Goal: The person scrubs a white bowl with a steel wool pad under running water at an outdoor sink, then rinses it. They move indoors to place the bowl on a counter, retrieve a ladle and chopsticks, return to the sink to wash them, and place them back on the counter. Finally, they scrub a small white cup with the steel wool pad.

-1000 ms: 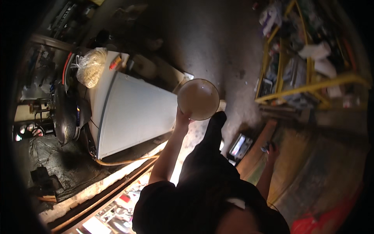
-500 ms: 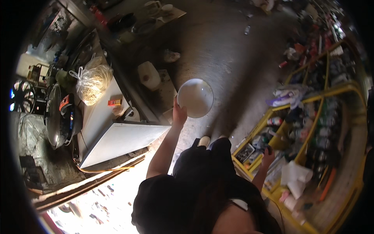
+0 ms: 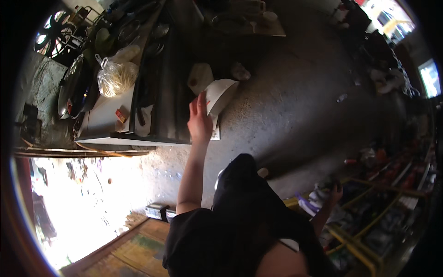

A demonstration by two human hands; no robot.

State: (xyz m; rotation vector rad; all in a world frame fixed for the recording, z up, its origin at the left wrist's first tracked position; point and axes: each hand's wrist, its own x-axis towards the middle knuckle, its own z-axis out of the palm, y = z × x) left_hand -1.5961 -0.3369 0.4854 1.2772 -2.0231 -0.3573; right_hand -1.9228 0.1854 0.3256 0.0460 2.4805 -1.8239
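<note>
My left hand grips a white bowl by its side, out in front of me beyond the counter's near corner. The bowl is tipped over, so its outer wall with a small red mark shows and its inside is hidden. Low at the right, my right hand is closed around something small and dark that I cannot make out. It is beside the yellow-framed rack, near a white and purple bag.
A counter at the left bears a tied clear bag of noodle-like strands, a small orange-red box and a wok. A whitish jug stands beyond the bowl. The yellow rack lies at right. Bright daylight enters lower left.
My view and body have turned, so the counter and rack sit differently. The bowl has gone from showing its inside to being tipped with its outside showing. Both hands keep their hold.
</note>
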